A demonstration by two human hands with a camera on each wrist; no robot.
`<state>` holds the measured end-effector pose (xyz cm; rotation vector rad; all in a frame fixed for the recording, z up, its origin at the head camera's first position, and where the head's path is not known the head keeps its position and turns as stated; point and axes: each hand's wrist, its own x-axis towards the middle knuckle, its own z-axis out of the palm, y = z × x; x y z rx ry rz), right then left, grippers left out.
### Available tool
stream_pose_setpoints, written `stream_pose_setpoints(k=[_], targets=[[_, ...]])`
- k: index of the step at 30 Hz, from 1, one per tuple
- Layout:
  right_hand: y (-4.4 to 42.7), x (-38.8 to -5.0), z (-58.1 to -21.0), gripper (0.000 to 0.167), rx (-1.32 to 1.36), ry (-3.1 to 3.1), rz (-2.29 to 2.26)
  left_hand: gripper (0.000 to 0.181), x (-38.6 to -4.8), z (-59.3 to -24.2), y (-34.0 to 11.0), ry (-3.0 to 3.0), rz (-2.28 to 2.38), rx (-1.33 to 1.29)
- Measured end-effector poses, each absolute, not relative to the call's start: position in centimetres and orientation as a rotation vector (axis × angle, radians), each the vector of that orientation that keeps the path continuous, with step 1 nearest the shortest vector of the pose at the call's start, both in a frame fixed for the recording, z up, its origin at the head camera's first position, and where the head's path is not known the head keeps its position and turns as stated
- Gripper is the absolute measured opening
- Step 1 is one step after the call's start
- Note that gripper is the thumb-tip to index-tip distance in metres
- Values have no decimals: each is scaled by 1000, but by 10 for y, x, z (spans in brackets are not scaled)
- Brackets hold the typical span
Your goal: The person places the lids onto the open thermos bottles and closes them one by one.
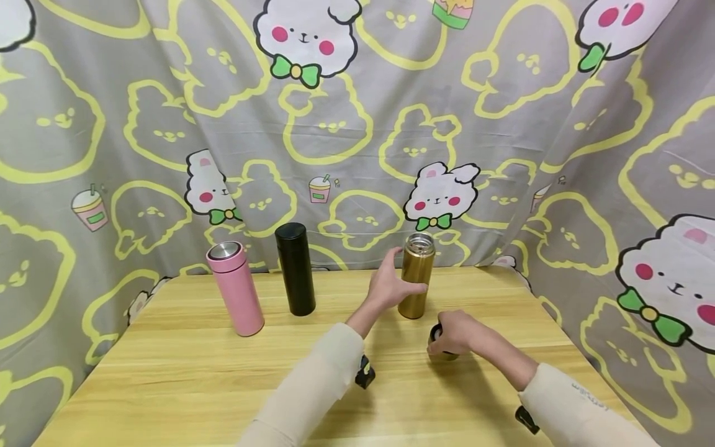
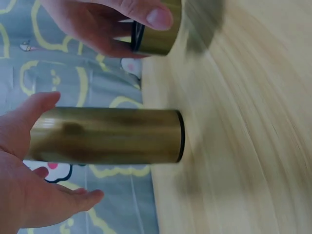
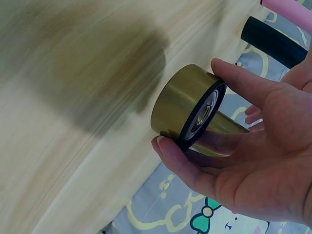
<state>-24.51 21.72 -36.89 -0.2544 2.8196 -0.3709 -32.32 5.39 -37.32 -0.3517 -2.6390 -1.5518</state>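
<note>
A gold thermos flask [image 1: 419,267] stands upright on the table, its steel mouth uncovered at the top. My left hand [image 1: 388,284] is beside it with thumb and fingers spread; in the left wrist view the fingers look straight and not closed round the flask's body [image 2: 112,136]. Between the thumb and fingers of my right hand [image 1: 463,332] is the gold lid [image 3: 181,102], pinched by its sides just above the table. The lid's black-rimmed inner side is turned towards the palm in the right wrist view.
Left of the gold flask stand a black flask [image 1: 296,270] and a pink flask [image 1: 239,292], both with lids on. They rest on a light wooden table [image 1: 184,372]. A grey curtain [image 1: 335,180] with cartoon prints hangs behind and along the sides.
</note>
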Motion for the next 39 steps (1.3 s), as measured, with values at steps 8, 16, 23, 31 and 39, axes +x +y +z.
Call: stream_pose_setpoints(k=[8,16,23,31,39], targets=[[212,-244,-369,54,-265,2835,-384,102,-331,-383,70,-2559,-1659,-182],[211,-244,-372,55,-242,2823,-378,89,-337,-391,74,-2541,-1683,-112],[210,-245,-369,56,-247,2831,-367,73,-340,-389,71,-2561,-1618,-144],[211,-245,-369,61,-245,2826,-369,68,-336,-386,61,-2576,-1562,-221],[213,-246,-369,65,-241,2817,-360,69,-327,-386,39,-2623,-1549,-294]])
